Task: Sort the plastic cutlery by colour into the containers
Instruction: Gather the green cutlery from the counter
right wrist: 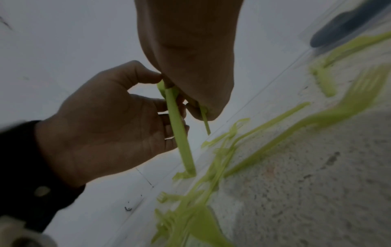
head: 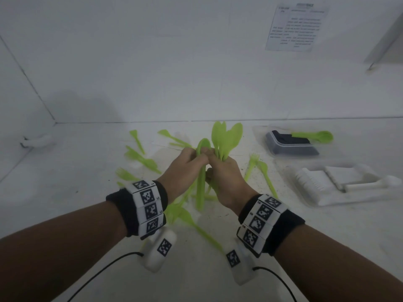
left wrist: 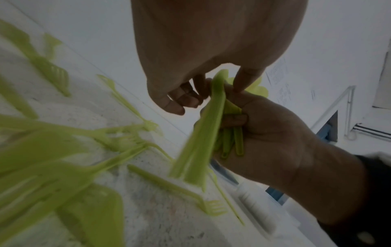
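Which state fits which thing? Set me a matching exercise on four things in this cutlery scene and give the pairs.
Things:
1. left hand
2. right hand
3. clear container
4. white tray

States:
A. holds white cutlery
B. grips a fan of green spoons, bowls up
C. pinches a single green spoon near its bowl
D. has a green spoon lying across its rim

Pairs: 1-C, 2-B, 3-D, 4-A
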`<state>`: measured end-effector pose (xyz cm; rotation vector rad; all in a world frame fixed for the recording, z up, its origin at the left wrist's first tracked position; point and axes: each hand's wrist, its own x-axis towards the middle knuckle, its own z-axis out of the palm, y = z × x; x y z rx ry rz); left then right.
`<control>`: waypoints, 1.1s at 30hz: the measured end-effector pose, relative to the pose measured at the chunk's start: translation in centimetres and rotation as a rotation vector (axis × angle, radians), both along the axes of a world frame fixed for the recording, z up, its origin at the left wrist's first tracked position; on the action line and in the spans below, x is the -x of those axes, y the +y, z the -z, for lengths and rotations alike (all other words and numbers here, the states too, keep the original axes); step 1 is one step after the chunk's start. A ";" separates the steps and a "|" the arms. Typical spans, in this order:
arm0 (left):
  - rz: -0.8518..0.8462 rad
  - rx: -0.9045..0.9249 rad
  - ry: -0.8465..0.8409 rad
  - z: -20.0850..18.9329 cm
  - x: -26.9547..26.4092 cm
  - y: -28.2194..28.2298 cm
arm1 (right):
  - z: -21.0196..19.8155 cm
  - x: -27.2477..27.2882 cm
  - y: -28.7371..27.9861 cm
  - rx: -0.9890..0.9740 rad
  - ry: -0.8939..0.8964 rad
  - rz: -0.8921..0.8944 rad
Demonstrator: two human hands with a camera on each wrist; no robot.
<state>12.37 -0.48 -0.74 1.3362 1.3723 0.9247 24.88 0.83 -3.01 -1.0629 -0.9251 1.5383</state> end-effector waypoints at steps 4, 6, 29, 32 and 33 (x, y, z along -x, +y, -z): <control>0.013 0.013 -0.115 -0.2 -0.2 0.0 | 0.2 -0.4 0.1 0.033 0.074 -0.043; 0.014 0.012 -0.153 -0.2 -0.2 0.1 | 0.1 -0.6 0.1 0.046 0.110 -0.101; -0.182 0.173 -0.397 0.3 -2.6 1.9 | 0.3 -1.5 -1.5 -0.196 -0.311 -0.205; -0.203 0.127 -0.388 0.2 -2.5 1.9 | 0.3 -1.7 -1.5 -0.187 -0.351 -0.163; -0.214 0.103 -0.353 0.4 -2.4 2.0 | 0.3 -1.8 -1.5 -0.190 -0.375 -0.136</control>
